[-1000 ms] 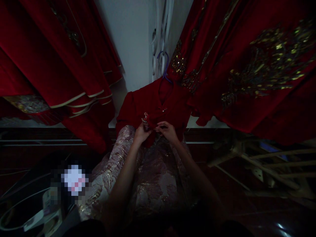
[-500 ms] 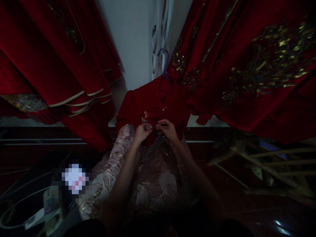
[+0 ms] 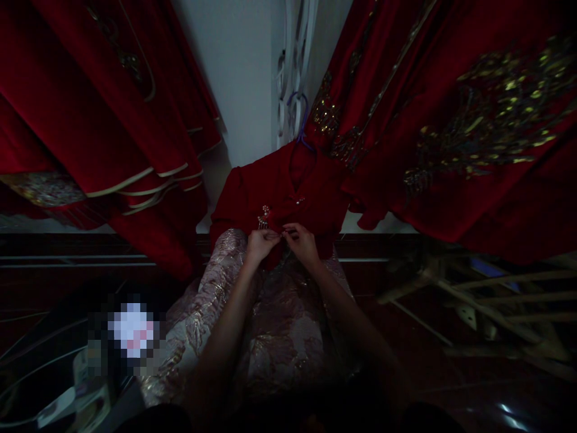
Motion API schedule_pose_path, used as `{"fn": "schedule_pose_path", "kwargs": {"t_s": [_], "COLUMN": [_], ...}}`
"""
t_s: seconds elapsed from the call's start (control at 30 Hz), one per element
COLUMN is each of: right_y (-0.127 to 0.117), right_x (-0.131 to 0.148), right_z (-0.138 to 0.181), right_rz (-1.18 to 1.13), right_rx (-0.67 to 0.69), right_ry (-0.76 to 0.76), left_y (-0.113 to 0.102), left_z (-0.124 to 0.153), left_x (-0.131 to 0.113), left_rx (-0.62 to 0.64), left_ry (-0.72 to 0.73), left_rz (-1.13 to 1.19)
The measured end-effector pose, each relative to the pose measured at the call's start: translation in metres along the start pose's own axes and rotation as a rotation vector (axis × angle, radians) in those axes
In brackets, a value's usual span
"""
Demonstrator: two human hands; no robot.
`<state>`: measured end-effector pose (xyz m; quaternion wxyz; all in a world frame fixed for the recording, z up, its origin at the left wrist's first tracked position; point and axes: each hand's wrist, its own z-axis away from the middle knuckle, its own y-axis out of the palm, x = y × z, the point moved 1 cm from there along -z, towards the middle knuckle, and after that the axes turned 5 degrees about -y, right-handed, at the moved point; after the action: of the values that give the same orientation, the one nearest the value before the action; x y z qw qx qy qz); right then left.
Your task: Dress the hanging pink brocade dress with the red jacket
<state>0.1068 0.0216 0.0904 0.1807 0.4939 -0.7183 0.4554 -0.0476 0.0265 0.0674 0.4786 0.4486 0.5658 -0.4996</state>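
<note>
A red jacket [image 3: 274,189] hangs on a purple hanger [image 3: 301,117] in front of me, above a pale pink brocade skirt [image 3: 270,319]. My left hand [image 3: 259,243] and my right hand [image 3: 300,240] meet at the jacket's front near its lower edge. Both pinch the fabric at a small fastening, fingers closed and fingertips almost touching. A beaded ornament [image 3: 264,216] sits just above my left hand. The light is dim, and what lies between the fingertips is too small to make out.
Red garments with pale trim [image 3: 112,132] hang on the left. Red robes with gold embroidery [image 3: 473,120] hang on the right. A white wall [image 3: 243,78] shows between them. A wooden frame [image 3: 473,300] stands low right. Cables and a blurred object [image 3: 130,331] lie low left.
Both hands have shifted slightly downward and closer together on the jacket front. The garments have not moved.
</note>
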Motion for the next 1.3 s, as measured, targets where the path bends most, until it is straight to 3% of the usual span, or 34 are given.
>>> {"fn": "schedule_pose_path", "kwargs": {"t_s": [0.27,0.4,0.53,0.67,1.03,1.3], "right_y": [-0.006,-0.019,-0.041,-0.053,-0.031,-0.021], "right_x": [-0.005,-0.012,-0.021,-0.023,-0.019,-0.026], "right_z": [-0.005,0.004,0.014,0.009,0.009,0.018], "right_rz": [-0.015,-0.145,-0.204,-0.196,-0.082,-0.130], "right_rx": [0.051,0.138,0.120,0.093,0.191,0.296], "right_ry": [0.007,0.116,0.212,0.209,0.047,0.024], "left_y": [0.006,-0.004,-0.019,-0.022,-0.001,-0.006], "left_z": [0.002,-0.002,-0.005,-0.002,0.009,0.015], "left_x": [0.003,0.001,-0.002,-0.003,-0.003,-0.015], "left_rx": [0.030,0.040,-0.024,0.035,0.131,0.210], "left_ry": [0.077,0.065,0.073,0.110,0.178,0.402], "left_rz": [-0.051,-0.016,-0.005,-0.101,-0.405,-0.607]}}
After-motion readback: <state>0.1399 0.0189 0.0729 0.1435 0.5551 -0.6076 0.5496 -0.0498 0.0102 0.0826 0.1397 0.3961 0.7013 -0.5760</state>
